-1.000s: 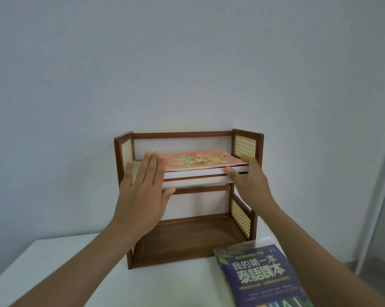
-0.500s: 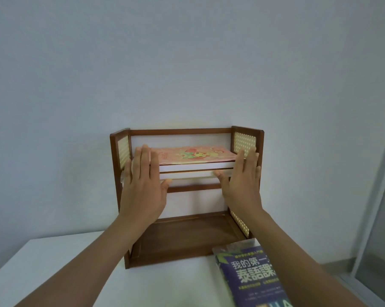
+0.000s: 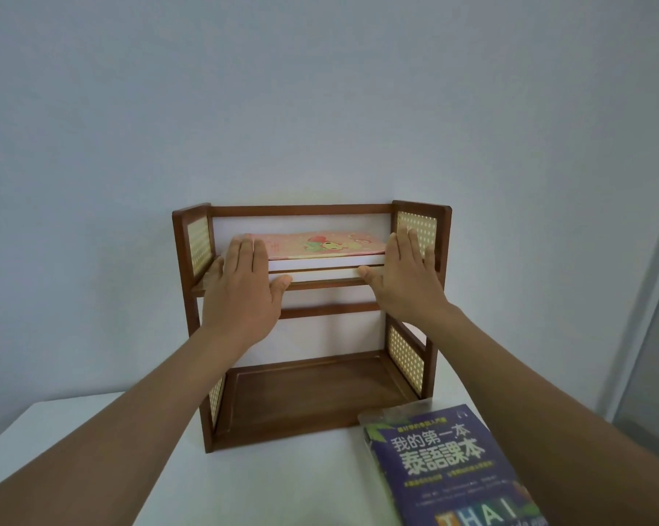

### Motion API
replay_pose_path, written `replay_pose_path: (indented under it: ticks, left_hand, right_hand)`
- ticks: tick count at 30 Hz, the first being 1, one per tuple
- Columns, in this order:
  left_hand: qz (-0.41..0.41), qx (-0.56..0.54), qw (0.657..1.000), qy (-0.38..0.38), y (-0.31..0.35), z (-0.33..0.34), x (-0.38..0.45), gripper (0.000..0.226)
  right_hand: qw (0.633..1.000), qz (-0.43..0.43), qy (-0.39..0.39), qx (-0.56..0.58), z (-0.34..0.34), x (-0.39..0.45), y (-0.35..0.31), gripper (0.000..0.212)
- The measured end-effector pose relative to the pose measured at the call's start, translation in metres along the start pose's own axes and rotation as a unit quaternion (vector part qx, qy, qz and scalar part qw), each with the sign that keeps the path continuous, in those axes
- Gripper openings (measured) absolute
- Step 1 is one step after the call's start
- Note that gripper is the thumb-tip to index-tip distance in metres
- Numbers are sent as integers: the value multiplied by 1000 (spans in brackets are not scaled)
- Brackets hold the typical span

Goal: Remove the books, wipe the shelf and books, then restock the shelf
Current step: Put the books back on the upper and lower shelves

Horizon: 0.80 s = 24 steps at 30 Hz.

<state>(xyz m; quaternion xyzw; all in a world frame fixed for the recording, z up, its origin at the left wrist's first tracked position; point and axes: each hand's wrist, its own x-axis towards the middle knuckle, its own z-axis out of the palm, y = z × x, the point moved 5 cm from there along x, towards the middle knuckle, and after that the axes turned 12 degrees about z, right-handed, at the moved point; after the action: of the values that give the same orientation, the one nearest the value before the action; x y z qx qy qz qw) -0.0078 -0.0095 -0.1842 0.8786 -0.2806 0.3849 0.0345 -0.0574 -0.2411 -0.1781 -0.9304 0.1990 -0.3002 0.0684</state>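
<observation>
A small two-tier wooden shelf with rattan side panels stands on a white table against the wall. On its upper tier lies a flat stack of two books, a pink cartoon-cover book on top and a white-edged book beneath. My left hand presses flat with straight fingers on the stack's left end, thumb near the lower book's front edge. My right hand lies flat at the stack's right end, thumb touching the lower book. The lower tier is bare.
A purple Thai-language book lies flat on the white table in front of the shelf's right corner, under my right forearm. A grey door or window frame runs along the right edge.
My right hand has gone from gripping the stack's right front corner to lying flat with straight fingers. My left hand stays flat on the left end. The stack now sits squarer on the tier.
</observation>
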Motion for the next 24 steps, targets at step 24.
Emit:
replay_pose_path:
  ticks: [24]
  left_hand:
    - [-66,-124,988,-70,-37,12,30,84]
  right_hand:
    - [986,10,-77,148,5,42,4,54]
